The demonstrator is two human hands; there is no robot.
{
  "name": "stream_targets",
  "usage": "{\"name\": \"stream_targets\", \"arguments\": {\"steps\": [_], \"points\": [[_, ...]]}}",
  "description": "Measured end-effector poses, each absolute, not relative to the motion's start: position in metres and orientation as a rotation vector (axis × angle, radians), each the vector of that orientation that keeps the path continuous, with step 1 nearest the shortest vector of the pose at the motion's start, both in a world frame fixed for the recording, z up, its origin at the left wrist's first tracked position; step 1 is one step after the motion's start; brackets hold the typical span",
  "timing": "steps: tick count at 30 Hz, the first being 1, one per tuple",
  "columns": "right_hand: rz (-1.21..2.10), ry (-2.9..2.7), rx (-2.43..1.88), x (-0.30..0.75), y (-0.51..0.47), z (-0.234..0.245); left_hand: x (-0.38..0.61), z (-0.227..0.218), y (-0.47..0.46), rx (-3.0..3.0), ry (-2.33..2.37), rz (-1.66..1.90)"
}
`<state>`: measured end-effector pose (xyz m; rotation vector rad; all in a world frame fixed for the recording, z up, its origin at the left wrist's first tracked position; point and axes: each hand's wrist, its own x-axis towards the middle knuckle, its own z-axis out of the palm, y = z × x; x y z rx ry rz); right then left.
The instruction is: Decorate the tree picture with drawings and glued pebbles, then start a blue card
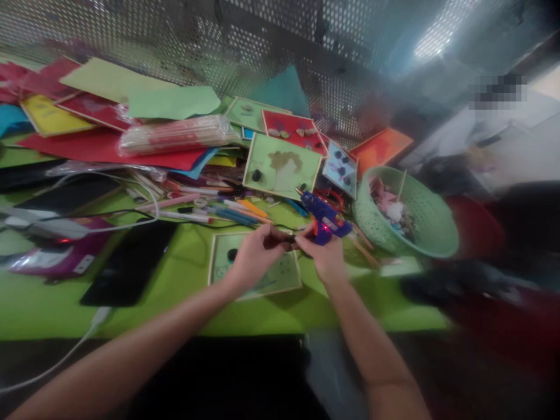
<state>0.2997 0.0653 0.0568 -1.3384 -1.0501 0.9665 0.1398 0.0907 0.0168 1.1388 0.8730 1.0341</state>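
Note:
A blue glue gun (pixel 324 217) with a small red light is in my right hand (pixel 327 252), its nozzle pointing up and to the left. My left hand (pixel 259 252) is closed, thumb and fingers pinching a small dark piece (pixel 290 238), which the right fingertips also reach; its kind is too blurred to tell. Under both hands lies a framed green card (pixel 280 277) with a black round piece (pixel 232 254) on its left side and faint drawn lines. My left hand and wrist hide part of the card.
Behind stand framed cards, among them a green one (pixel 284 166) and a red one (pixel 294 129). Pens (pixel 231 214) lie before them. A green basket (pixel 441 224) with scraps is at the right, a black phone (pixel 131 265) at the left. A person (pixel 490 131) is blurred at the far right.

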Motion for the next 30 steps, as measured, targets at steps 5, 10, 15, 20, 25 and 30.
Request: {"name": "stream_targets", "arguments": {"steps": [5,10,15,20,25,30], "points": [[0.976,-1.060,-1.336,0.299,0.065,0.059,0.139,0.022,0.092,1.058,0.833,1.034],[1.009,-1.027,-1.332,0.298,0.066,0.060,0.140,0.020,0.093,1.091,0.826,1.041],[1.007,-1.012,-1.307,0.297,0.065,0.060,0.139,0.012,0.092,1.174,0.852,1.049],[1.030,-0.962,-1.279,0.297,0.065,0.059,0.139,0.017,0.092,1.098,0.817,1.039],[1.040,-0.978,-1.291,0.298,0.066,0.058,0.139,0.022,0.093,1.048,0.805,1.040],[0.998,-1.063,-1.315,0.298,0.066,0.058,0.138,0.023,0.093,1.124,0.868,1.046]]}}
